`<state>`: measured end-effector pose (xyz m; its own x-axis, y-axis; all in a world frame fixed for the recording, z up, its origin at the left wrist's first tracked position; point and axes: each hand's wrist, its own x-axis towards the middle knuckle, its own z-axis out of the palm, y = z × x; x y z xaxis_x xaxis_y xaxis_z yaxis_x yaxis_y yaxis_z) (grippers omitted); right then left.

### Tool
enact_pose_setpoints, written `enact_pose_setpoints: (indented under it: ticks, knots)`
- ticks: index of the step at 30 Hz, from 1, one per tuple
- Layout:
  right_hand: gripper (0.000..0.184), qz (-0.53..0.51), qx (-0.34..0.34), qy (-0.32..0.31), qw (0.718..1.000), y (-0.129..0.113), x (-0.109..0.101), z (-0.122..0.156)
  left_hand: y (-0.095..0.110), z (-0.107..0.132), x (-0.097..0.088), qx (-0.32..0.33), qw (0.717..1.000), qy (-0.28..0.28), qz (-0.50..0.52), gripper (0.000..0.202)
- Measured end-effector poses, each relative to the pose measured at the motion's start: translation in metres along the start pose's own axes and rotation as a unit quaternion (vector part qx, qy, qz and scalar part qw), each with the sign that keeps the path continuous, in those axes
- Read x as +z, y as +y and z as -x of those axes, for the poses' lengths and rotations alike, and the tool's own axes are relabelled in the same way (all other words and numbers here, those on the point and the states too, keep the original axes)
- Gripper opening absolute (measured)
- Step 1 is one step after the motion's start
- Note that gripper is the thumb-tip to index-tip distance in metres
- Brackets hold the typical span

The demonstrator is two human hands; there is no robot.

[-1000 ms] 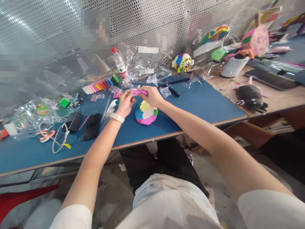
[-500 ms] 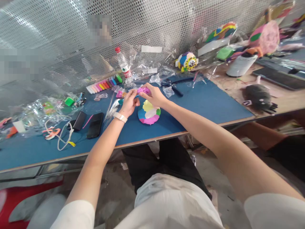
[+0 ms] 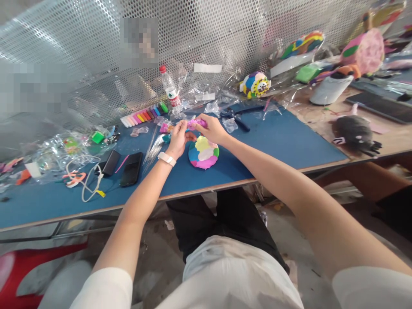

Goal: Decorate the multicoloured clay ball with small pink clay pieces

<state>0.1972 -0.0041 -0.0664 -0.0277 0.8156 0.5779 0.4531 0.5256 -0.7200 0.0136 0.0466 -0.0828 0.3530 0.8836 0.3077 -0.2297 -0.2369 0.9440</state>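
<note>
Both my hands meet over the blue table mat (image 3: pixel 277 137), pinching a small piece of purple-pink clay (image 3: pixel 195 123). My left hand (image 3: pixel 179 139), with a white wristband, grips the clay's left end. My right hand (image 3: pixel 210 128) holds its right end from above. Just below my hands lies a round, multicoloured clay dome (image 3: pixel 203 152) with pink, blue, yellow and white patches. A row of coloured clay sticks (image 3: pixel 144 116) lies farther back to the left.
Two dark phones (image 3: pixel 124 165) and a white cable (image 3: pixel 86 184) lie to the left. A water bottle (image 3: pixel 169 91), crumpled clear wrappers, black pliers (image 3: pixel 236 118) and painted clay figures (image 3: pixel 255 84) stand along the perforated metal screen. A black furry toy (image 3: pixel 355 131) rests at right.
My hands and the clay have stayed together, shifting only slightly as my head moved; my fingers keep working the purple-pink piece.
</note>
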Motion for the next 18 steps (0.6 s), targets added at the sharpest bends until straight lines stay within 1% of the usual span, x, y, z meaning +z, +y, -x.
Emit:
enact_pose_setpoints:
  ticks: [3,6,9,11,13,15,18]
  knots:
    - [0.026,0.008,0.006,0.003,1.000,-0.001,0.000,-0.001,-0.004,-0.002,-0.003,0.009,0.999,0.026,-0.024,0.067]
    - [0.023,-0.003,0.027,0.001,1.000,-0.001,0.000,0.000,-0.007,-0.004,-0.008,0.029,0.998,0.033,-0.039,0.063]
    - [0.027,-0.034,0.068,0.004,0.997,0.001,0.003,0.000,-0.009,-0.007,-0.012,0.056,0.997,0.013,-0.049,0.058]
    - [0.032,-0.069,0.106,0.024,0.992,0.005,0.006,-0.001,-0.009,-0.007,-0.014,0.074,0.995,0.008,-0.063,0.055]
    - [0.037,-0.112,0.130,0.046,0.984,0.009,0.009,-0.001,-0.009,-0.007,-0.013,0.105,0.989,0.014,-0.099,0.053]
    - [0.041,-0.149,0.129,0.052,0.979,0.012,0.012,-0.002,-0.007,-0.005,-0.010,0.147,0.977,0.016,-0.154,0.052]
    - [0.046,-0.174,0.112,0.035,0.978,0.011,0.014,-0.001,-0.003,0.000,-0.005,0.205,0.953,0.024,-0.222,0.051]
